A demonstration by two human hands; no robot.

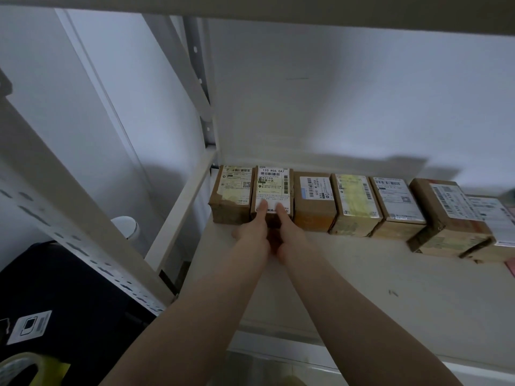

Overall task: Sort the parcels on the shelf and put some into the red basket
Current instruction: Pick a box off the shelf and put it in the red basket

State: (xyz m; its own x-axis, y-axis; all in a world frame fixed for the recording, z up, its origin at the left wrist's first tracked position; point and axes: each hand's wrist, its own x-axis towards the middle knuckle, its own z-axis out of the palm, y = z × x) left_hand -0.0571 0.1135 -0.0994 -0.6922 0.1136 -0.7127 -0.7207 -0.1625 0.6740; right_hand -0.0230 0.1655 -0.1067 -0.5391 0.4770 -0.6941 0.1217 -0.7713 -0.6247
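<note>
White metal shelf (362,288) against a pale wall. Both arms reach forward; left hand (252,232) and right hand (288,232), fingers straight, press the labelled second parcel (274,188) in a row of cardboard parcels (354,204) along the back.

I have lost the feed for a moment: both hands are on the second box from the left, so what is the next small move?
Probably draw the brown cardboard parcel with the white label straight forward; the left hand and right hand rest fingers on its top, neighbours touching both sides.
</note>
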